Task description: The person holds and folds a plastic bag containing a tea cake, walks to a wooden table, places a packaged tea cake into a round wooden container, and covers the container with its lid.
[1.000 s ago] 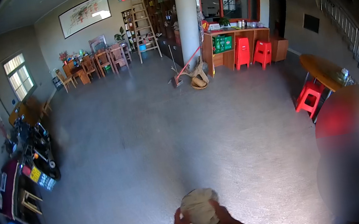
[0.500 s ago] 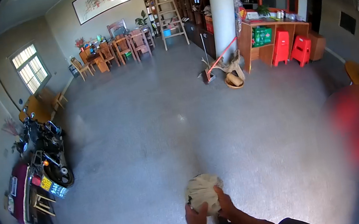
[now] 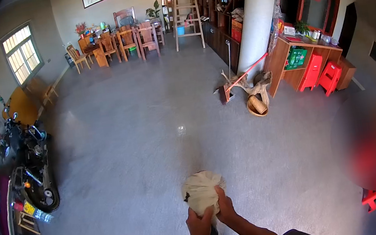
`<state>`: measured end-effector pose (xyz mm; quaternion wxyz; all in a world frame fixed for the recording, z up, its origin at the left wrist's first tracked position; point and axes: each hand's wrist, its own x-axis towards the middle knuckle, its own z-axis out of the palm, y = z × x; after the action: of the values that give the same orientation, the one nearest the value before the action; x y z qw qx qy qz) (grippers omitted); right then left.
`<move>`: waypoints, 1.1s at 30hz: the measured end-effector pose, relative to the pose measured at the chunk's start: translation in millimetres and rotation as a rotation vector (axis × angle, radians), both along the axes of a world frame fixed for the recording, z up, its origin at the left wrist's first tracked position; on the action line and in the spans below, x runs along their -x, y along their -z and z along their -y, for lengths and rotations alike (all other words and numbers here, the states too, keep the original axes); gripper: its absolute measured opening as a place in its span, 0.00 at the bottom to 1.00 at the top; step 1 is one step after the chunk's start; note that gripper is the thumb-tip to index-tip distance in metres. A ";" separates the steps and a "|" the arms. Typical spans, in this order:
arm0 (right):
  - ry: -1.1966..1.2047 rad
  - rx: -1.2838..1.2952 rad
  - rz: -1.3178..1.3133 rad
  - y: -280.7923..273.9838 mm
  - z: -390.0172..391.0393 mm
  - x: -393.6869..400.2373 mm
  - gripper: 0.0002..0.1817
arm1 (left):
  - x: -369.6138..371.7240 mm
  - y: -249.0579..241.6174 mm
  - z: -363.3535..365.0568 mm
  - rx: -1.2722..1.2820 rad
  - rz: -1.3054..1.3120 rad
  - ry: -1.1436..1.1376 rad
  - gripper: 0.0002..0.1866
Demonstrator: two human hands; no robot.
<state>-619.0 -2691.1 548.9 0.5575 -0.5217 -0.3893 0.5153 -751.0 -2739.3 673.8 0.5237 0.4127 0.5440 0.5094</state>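
Filling most of the view is the grey floor (image 3: 118, 143); a white pillar (image 3: 258, 17) is standing toward the right, a motorcycle (image 3: 32, 176) along the left. Pale, round, crumpled bundle (image 3: 201, 186), cloth-like, is being held low at centre. Left hand (image 3: 200, 225) is curling part-closed on its near edge, right hand (image 3: 225, 208) likewise on its right; fingers beneath hidden. Small dark patch (image 3: 187, 197) is showing at its left. Judging: handling is under way; any next move is calling for an even two-handed grip.
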 end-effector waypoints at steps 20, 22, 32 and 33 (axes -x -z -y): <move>0.131 0.335 -0.669 -51.7 -616.1 -91.1 0.33 | 47.2 61.5 -595.7 0.313 -0.190 0.091 0.32; 0.090 0.395 -0.562 -49.6 -683.8 -88.1 0.34 | 59.8 72.6 -642.2 0.311 -0.193 -0.004 0.30; -0.127 0.311 -0.714 -58.3 -987.7 -69.6 0.33 | 35.3 124.8 -930.9 -0.097 -0.628 0.194 0.07; -0.099 0.303 -0.705 -64.3 -1018.9 -77.9 0.33 | 27.0 117.9 -979.5 0.033 -0.549 0.195 0.13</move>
<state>-541.1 -1672.2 613.1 0.5482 -0.3698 -0.1180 0.7408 -778.0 -1759.8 555.9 0.4098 0.5769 0.6313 0.3172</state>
